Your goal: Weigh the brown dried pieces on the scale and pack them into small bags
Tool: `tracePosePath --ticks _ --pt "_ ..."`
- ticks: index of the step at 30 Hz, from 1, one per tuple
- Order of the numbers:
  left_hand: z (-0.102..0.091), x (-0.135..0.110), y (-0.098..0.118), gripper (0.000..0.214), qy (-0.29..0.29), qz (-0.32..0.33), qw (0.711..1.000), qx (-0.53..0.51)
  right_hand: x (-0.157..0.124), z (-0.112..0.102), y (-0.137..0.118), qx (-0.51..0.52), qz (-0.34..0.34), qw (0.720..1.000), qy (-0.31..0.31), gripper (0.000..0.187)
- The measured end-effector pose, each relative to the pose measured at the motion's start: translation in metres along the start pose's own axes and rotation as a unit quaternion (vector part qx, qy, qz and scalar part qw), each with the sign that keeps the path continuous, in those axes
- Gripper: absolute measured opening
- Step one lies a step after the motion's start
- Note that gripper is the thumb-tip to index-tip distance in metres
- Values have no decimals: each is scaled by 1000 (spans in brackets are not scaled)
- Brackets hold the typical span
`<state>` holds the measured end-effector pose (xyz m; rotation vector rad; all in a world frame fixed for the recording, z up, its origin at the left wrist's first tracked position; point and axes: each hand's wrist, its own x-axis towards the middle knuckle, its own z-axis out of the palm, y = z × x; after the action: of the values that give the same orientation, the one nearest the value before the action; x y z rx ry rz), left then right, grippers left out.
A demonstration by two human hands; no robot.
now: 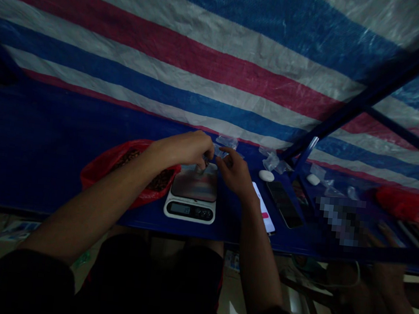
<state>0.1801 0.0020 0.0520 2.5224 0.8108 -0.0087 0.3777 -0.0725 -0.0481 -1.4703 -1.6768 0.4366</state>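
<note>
Red bag (95,169), brown pieces (161,180) inside, beside scale (193,190).

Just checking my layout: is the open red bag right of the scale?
No, the open red bag sits on the blue table, left of the scale.

Passable mid-left over blue tbl (37,135); obstacles: red bag (95,173) L of ctr, scale (189,215) below ctr (blue bar (363,99) slants upper R).
</note>
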Motion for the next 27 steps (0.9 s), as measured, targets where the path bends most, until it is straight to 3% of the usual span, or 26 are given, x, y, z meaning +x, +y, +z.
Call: tracePosePath --ticks 9,18,22,25,27 --pt "-6 -10 -5 40 15 56 998 -4 1 1 2 -1 -8 1000 -2 33" --pt "-5 -16 -7 44 79 81 994 0 0 -2 -5 7 -13 1000 -7 25" --pt "-12 -48 -17 36 96 7 995 21 0 -1 -3 5 -5 1000 0 27" --pt "-7 -84 -41 28 16 -104 994 39 1 0 0 1 -6 1000 2 28" --pt "5 -105 -61 24 2 -144 989 34 1 2 4 -15 -12 1000 5 26"
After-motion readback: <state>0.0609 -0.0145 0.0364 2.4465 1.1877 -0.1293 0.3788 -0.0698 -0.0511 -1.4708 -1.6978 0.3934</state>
